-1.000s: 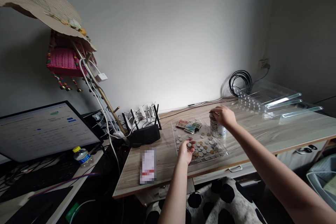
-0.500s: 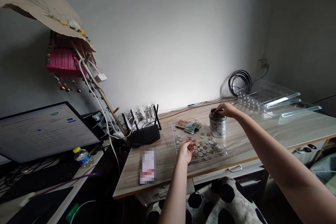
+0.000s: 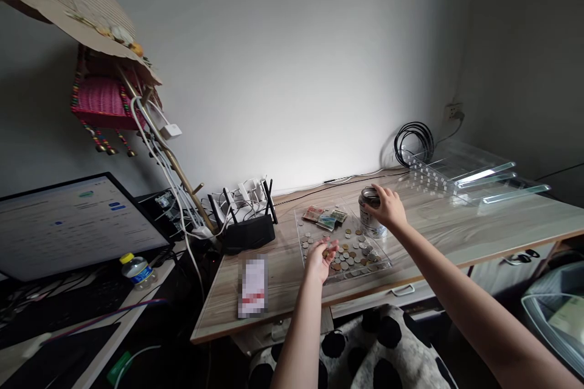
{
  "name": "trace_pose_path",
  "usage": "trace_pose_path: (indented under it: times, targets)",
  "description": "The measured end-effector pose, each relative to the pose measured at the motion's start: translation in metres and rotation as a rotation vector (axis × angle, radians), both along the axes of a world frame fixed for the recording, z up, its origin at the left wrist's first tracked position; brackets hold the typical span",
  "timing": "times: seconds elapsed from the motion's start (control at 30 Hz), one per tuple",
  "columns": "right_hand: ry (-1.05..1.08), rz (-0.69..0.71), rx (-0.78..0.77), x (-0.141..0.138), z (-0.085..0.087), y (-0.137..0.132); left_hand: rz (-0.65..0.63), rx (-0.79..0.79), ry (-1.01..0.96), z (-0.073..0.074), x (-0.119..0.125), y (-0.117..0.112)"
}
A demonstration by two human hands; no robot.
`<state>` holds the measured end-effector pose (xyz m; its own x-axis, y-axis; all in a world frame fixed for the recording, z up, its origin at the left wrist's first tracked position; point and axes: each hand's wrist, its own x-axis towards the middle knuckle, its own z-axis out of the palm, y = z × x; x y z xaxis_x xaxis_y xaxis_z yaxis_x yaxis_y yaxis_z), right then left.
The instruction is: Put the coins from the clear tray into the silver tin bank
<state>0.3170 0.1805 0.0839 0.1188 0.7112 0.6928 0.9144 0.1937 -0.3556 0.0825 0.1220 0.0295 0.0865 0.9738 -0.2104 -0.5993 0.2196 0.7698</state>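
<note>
A clear tray (image 3: 305, 256) lies on the wooden table (image 3: 456, 237) with several loose coins (image 3: 353, 249) in it and a few banknotes (image 3: 325, 217) at its far edge. A silver tin can (image 3: 366, 213) stands at the tray's right rear. My right hand (image 3: 389, 206) is wrapped around the can's side and rim. My left hand (image 3: 320, 257) hovers over the tray's near left part, fingers curled on a coin.
A black router (image 3: 246, 231) and a tangle of plugs stand left of the tray. A blurred card (image 3: 253, 285) lies near the table's front. Clear acrylic racks (image 3: 460, 177) and a coiled black cable (image 3: 413, 137) are at the back right. A monitor (image 3: 68, 225) and a bottle (image 3: 135, 270) are at left.
My right hand came down from the can's top to grip its side. My left hand stayed over the tray. The view shifted slightly.
</note>
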Motion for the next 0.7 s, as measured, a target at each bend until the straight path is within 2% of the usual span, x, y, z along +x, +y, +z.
trace_pose_path:
  times: [0.1, 0.17, 0.23, 0.3, 0.37, 0.47, 0.53, 0.63, 0.7]
  targets:
    - [0.039, -0.078, 0.08, -0.018, 0.0, -0.017, 0.024, -0.014, -0.015, -0.001, 0.0, 0.0]
    - [0.07, -0.001, 0.108, -0.033, -0.002, -0.029, 0.025, -0.028, 0.014, -0.001, 0.001, 0.001]
    - [0.079, 0.235, 0.002, -0.053, -0.007, -0.039, 0.006, -0.024, 0.071, 0.0, 0.002, 0.001]
    - [0.072, 0.506, -0.197, -0.073, -0.015, -0.045, -0.015, 0.01, 0.113, 0.001, 0.003, 0.0]
    - [0.079, 0.641, -0.327, -0.091, -0.023, -0.048, -0.027, 0.059, 0.121, 0.001, 0.003, 0.0]
    - [0.101, 0.653, -0.359, -0.104, -0.029, -0.048, -0.081, 0.08, 0.128, 0.001, 0.004, 0.001]
    - [0.085, 0.656, -0.396, -0.103, -0.026, -0.049, -0.122, 0.068, 0.139, 0.001, 0.004, 0.002]
    - [0.045, 0.655, -0.409, -0.085, -0.007, -0.046, -0.149, 0.028, 0.134, 0.002, 0.005, 0.002]
    - [0.061, 0.564, -0.304, -0.061, 0.014, -0.038, -0.134, -0.028, 0.108, 0.004, 0.005, 0.002]
